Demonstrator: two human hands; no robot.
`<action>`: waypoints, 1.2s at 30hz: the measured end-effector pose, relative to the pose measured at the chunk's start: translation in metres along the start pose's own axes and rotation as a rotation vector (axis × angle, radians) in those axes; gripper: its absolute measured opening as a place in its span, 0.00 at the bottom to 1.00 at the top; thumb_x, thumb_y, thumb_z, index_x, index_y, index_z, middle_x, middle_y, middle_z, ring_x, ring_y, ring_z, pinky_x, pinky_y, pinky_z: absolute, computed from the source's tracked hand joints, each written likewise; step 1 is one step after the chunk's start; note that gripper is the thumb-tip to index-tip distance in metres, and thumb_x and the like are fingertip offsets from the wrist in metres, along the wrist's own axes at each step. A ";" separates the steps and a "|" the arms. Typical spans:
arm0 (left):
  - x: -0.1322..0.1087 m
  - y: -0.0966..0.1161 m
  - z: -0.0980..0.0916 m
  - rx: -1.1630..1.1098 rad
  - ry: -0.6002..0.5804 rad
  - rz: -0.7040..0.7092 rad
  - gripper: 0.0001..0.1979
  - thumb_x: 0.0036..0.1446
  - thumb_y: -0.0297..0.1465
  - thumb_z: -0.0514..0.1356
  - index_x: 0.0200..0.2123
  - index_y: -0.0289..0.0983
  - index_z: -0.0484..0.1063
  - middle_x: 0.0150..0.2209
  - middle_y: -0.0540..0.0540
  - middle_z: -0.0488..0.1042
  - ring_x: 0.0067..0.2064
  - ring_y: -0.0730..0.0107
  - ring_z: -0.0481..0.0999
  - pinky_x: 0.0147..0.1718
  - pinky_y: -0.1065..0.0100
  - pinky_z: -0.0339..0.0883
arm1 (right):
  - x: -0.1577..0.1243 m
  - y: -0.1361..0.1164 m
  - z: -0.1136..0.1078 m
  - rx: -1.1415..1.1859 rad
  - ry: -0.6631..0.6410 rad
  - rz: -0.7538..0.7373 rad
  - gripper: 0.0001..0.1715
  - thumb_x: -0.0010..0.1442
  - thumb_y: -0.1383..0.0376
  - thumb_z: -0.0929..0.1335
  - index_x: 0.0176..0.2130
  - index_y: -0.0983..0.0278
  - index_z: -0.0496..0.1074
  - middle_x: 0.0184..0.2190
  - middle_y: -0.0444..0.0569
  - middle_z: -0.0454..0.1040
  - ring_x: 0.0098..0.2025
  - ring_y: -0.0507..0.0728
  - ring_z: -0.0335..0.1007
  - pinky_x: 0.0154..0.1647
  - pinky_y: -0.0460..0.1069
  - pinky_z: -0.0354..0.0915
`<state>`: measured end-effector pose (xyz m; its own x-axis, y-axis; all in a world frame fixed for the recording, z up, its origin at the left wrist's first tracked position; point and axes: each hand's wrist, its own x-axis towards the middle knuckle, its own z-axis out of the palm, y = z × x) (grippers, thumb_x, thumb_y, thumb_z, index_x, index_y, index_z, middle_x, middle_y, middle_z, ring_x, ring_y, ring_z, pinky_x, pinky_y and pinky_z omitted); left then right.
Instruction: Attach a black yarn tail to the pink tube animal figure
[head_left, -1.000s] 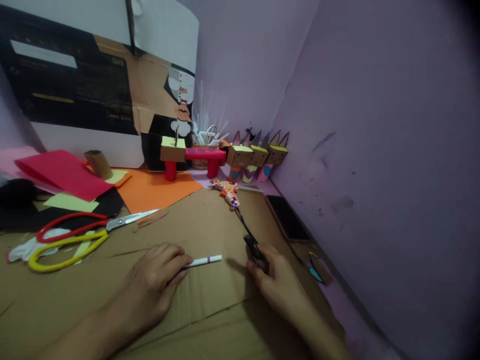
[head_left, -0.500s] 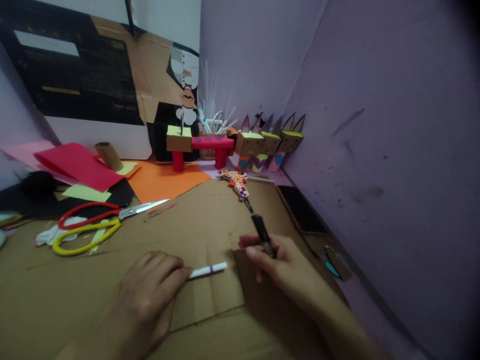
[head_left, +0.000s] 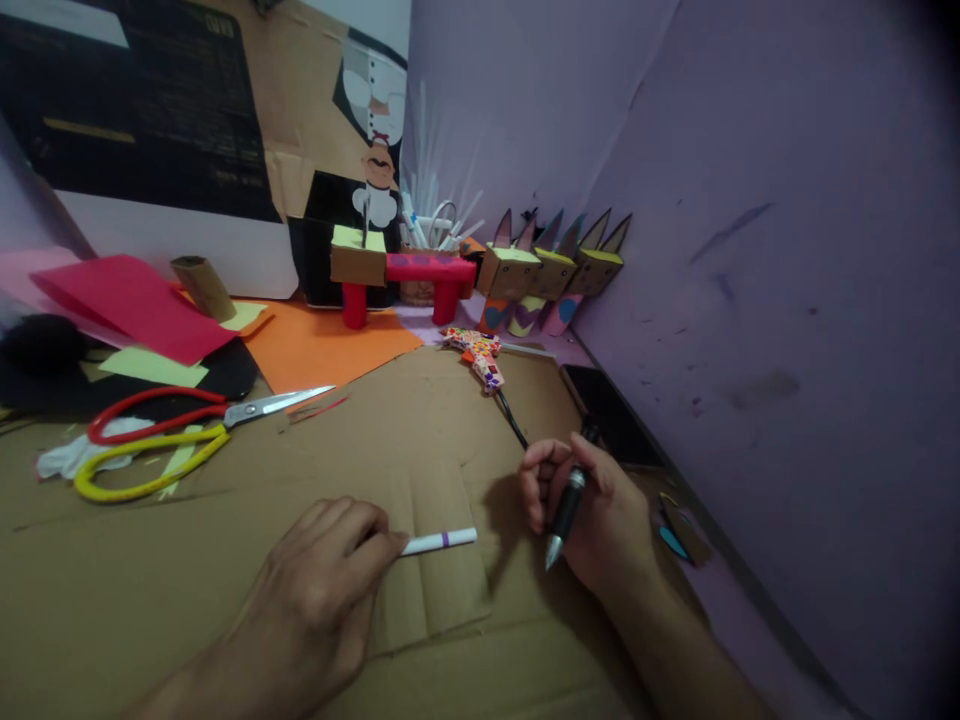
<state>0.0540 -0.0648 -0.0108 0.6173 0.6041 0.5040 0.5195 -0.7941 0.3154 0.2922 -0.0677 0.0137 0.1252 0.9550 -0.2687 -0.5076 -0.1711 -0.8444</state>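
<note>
My left hand (head_left: 322,580) pinches one end of a white stick with a purple band (head_left: 442,541), low over a cut piece of cardboard (head_left: 439,590). To the right, my right hand (head_left: 589,510) holds a black pen (head_left: 570,508) between thumb and fingers, its silver tip pointing down toward me. The two hands are apart. Beyond them lies a flower-patterned glue gun (head_left: 480,357), its black cord running toward my right hand. Scissors with red and yellow handles (head_left: 161,440) rest at the left.
Coloured paper (head_left: 135,305) and a cardboard tube (head_left: 202,287) lie at the back left. A red animal figure (head_left: 431,268), a holder of white sticks (head_left: 418,290) and box-headed figures (head_left: 510,272) stand behind. A phone (head_left: 611,415) lies beside the wall (head_left: 787,250).
My right hand has moved right and turned, so the pen's silver tip now points down toward me. My left hand and the white stick sit slightly farther right in view.
</note>
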 end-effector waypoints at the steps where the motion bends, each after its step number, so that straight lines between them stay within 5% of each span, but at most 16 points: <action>1: 0.000 0.001 0.000 0.008 0.000 -0.001 0.16 0.53 0.17 0.50 0.40 0.38 0.69 0.33 0.45 0.69 0.34 0.67 0.68 0.30 0.66 0.63 | 0.000 0.001 0.000 -0.022 0.013 0.013 0.26 0.47 0.45 0.69 0.22 0.65 0.71 0.11 0.41 0.64 0.11 0.46 0.54 0.10 0.41 0.53; 5: 0.001 0.002 -0.001 0.029 0.020 -0.006 0.16 0.52 0.17 0.50 0.38 0.37 0.70 0.32 0.45 0.69 0.33 0.67 0.68 0.29 0.66 0.64 | -0.003 0.007 0.001 -0.150 0.043 -0.052 0.34 0.48 0.36 0.65 0.24 0.63 0.70 0.05 0.34 0.51 0.06 0.44 0.40 0.06 0.40 0.43; 7: 0.001 0.003 -0.001 0.030 0.022 -0.019 0.15 0.53 0.17 0.50 0.38 0.37 0.71 0.31 0.45 0.70 0.32 0.67 0.68 0.29 0.66 0.64 | -0.006 0.011 0.002 -0.218 0.057 -0.190 0.29 0.51 0.39 0.66 0.30 0.62 0.71 0.08 0.36 0.61 0.08 0.46 0.53 0.09 0.40 0.53; 10: 0.002 0.003 -0.001 0.032 0.014 -0.038 0.15 0.53 0.18 0.49 0.38 0.37 0.71 0.31 0.45 0.69 0.32 0.67 0.68 0.29 0.66 0.63 | -0.010 0.014 0.001 -0.477 0.074 -0.386 0.14 0.54 0.53 0.71 0.35 0.60 0.72 0.24 0.43 0.77 0.24 0.52 0.74 0.27 0.44 0.68; 12: 0.002 0.003 0.000 0.033 0.013 -0.039 0.15 0.53 0.17 0.49 0.37 0.37 0.71 0.31 0.45 0.69 0.33 0.67 0.67 0.30 0.66 0.63 | -0.012 0.016 0.000 -0.699 0.034 -0.480 0.08 0.53 0.63 0.72 0.36 0.59 0.73 0.31 0.45 0.79 0.33 0.54 0.76 0.35 0.46 0.69; 15: 0.000 0.003 0.003 0.024 0.016 -0.039 0.15 0.52 0.16 0.50 0.37 0.36 0.70 0.32 0.45 0.68 0.33 0.66 0.66 0.30 0.65 0.61 | -0.013 0.020 -0.003 -0.912 -0.114 -0.551 0.06 0.55 0.67 0.70 0.37 0.59 0.72 0.31 0.44 0.78 0.33 0.53 0.74 0.33 0.45 0.67; 21: -0.004 0.002 0.009 0.014 0.017 -0.056 0.16 0.49 0.16 0.49 0.36 0.37 0.69 0.33 0.45 0.67 0.33 0.66 0.64 0.30 0.63 0.58 | -0.012 0.027 -0.002 -1.027 -0.304 -0.532 0.04 0.56 0.66 0.70 0.36 0.60 0.71 0.30 0.43 0.76 0.31 0.52 0.73 0.33 0.45 0.65; 36: -0.002 0.005 0.004 0.022 -0.042 -0.073 0.13 0.54 0.17 0.51 0.37 0.37 0.69 0.32 0.46 0.68 0.33 0.65 0.64 0.30 0.63 0.57 | -0.011 0.030 0.001 -1.156 -0.286 -0.486 0.04 0.58 0.63 0.69 0.32 0.61 0.71 0.26 0.42 0.74 0.27 0.51 0.70 0.29 0.44 0.62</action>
<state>0.0577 -0.0697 -0.0138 0.6012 0.6628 0.4465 0.5766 -0.7466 0.3318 0.2750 -0.0829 -0.0083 -0.1710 0.9712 0.1658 0.5866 0.2356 -0.7749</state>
